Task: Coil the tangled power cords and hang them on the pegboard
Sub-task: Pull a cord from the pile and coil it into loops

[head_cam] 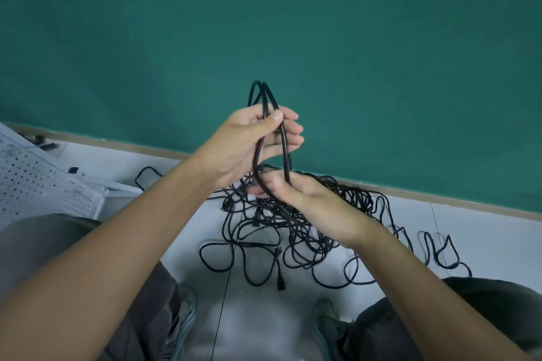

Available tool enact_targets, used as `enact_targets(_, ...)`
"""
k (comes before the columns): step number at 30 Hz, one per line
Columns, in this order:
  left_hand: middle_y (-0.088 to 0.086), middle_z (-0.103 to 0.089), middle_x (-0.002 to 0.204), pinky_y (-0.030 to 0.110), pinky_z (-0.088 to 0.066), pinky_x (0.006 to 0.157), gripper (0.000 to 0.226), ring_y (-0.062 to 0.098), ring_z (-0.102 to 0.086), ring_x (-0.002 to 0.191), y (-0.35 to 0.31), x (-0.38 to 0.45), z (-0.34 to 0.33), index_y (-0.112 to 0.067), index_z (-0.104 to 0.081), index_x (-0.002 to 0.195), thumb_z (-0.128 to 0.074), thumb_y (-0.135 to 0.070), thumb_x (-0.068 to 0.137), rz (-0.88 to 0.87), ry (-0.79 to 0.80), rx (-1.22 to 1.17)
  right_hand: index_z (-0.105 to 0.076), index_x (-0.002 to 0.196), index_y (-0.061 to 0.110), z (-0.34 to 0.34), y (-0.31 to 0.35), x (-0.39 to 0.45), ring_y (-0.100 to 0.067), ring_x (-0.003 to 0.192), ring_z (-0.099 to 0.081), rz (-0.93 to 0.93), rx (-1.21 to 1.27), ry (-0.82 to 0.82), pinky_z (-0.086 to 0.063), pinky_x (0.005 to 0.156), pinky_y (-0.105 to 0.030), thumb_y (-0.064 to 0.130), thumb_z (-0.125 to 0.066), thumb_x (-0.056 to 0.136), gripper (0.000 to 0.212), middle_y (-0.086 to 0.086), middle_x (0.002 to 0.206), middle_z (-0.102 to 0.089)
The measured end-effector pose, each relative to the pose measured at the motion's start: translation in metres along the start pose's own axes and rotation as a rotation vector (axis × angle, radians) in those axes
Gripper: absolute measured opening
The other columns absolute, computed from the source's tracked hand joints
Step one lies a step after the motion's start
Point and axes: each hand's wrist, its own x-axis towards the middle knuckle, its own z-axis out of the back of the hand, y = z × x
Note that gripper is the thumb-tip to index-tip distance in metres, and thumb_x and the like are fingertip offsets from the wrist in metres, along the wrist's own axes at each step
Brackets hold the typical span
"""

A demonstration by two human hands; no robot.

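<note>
Hands, left [246, 138] above right [296, 193], gripping cord loops [265, 102] (tangle [293, 228] below)

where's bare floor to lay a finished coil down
Bare floor shows right of the tangled cords, below the green wall, and between pegboard and tangle. The middle, under both hands, is crowded.

Person seen from a head-worn camera. Both forearms are bare to the edge of view, with no sleeve, watch or ring visible on the left hand [243, 141] or the right hand [302, 196]. Dark grey trousers [146, 311] cover both legs, the fabric creased at the knees. Grey-green shoes [325, 322] with pale soles show at the lower edge, partly blurred.
</note>
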Motion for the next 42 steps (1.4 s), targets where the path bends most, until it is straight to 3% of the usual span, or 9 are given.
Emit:
enact_targets(5,0.008,-0.078,0.106,0.037,-0.063,0.085,0.036,0.021,-0.074,0.088,0.003,-0.002,0.002,-0.004,-0.063,0.121,-0.04,-0.03,0.112,0.061,-0.047,0.176,-0.059,0.115,-0.011,0.0,0.006,0.006,-0.011,0.091,-0.073,0.101,-0.024,-0.068,-0.053,0.082,-0.019,-0.001,-0.051,0.104,0.017,-0.009,0.102,-0.073)
enact_targets(9,0.023,-0.071,0.085,0.024,-0.046,0.045,0.072,0.016,-0.05,0.049,0.009,-0.006,-0.009,-0.017,-0.072,0.114,-0.02,-0.065,0.104,0.159,-0.006,0.152,-0.062,0.115,-0.007,0.012,0.029,0.009,-0.023,0.09,-0.074,0.183,0.138,-0.073,-0.061,0.087,-0.034,-0.002,-0.053,0.102,0.017,-0.008,0.095,-0.074)
enact_targets(11,0.005,-0.051,0.059,0.027,-0.053,0.061,0.079,0.013,-0.051,0.051,0.018,-0.008,-0.015,-0.023,-0.076,0.087,-0.011,-0.066,0.103,0.171,0.006,0.079,-0.061,0.123,-0.006,0.024,0.039,0.007,-0.025,0.091,-0.073,0.215,0.253,-0.133,-0.062,0.087,-0.036,0.0,-0.052,0.102,0.023,-0.01,0.097,-0.073)
enact_targets(14,0.008,-0.077,0.094,0.047,-0.05,0.107,0.087,0.03,-0.073,0.105,0.041,-0.008,-0.02,-0.018,-0.073,0.103,-0.003,-0.07,0.098,0.223,0.135,0.079,-0.063,0.125,-0.001,0.043,0.044,0.003,-0.021,0.093,-0.074,0.229,0.38,-0.252,-0.061,0.082,-0.032,0.004,-0.053,0.103,0.025,-0.007,0.1,-0.074)
enact_targets(18,0.009,-0.077,0.114,0.036,-0.049,0.107,0.043,0.022,-0.072,0.112,0.06,-0.013,-0.027,-0.011,-0.066,0.123,-0.041,-0.041,0.107,0.146,0.232,0.316,-0.06,0.127,-0.003,0.06,0.038,-0.001,-0.023,0.098,-0.074,0.209,0.448,-0.385,-0.06,0.083,-0.031,0.004,-0.052,0.104,0.026,-0.007,0.104,-0.073)
enact_targets(21,0.011,-0.077,0.099,0.024,-0.055,0.089,0.018,0.021,-0.075,0.095,0.061,-0.014,-0.029,-0.001,-0.066,0.116,-0.052,-0.005,0.106,0.055,0.203,0.371,-0.057,0.13,-0.004,0.06,0.032,-0.001,-0.028,0.106,-0.073,0.168,0.462,-0.428,-0.059,0.09,-0.037,0.015,-0.052,0.106,0.031,-0.011,0.113,-0.073)
enact_targets(33,0.005,-0.079,0.107,0.025,-0.06,0.079,0.02,0.012,-0.076,0.083,0.001,-0.003,-0.005,-0.008,-0.064,0.111,-0.045,-0.013,0.108,0.01,0.01,0.027,-0.05,0.148,0.017,0.003,-0.011,0.009,-0.016,0.141,-0.05,-0.085,0.244,0.026,-0.028,0.123,-0.045,0.087,-0.018,0.086,0.099,-0.001,0.15,-0.056)
enact_targets(37,0.008,-0.077,0.115,0.029,-0.061,0.086,0.02,0.015,-0.076,0.09,-0.001,0.001,0.006,-0.006,-0.063,0.116,-0.046,-0.015,0.109,0.017,-0.036,0.019,-0.063,0.126,0.01,-0.012,-0.007,0.012,-0.028,0.124,-0.061,0.108,0.012,-0.032,-0.043,0.113,-0.051,0.028,-0.059,0.104,0.028,-0.012,0.129,-0.067)
enact_targets(42,0.01,-0.076,0.117,0.035,-0.06,0.093,0.03,0.022,-0.076,0.096,0.002,0.003,0.005,-0.003,-0.062,0.12,-0.046,-0.026,0.11,0.042,-0.081,0.067,-0.065,0.116,0.0,-0.019,0.008,0.013,-0.018,0.097,-0.072,0.158,0.058,-0.121,-0.056,0.097,-0.042,-0.003,-0.055,0.101,0.018,-0.013,0.106,-0.072)
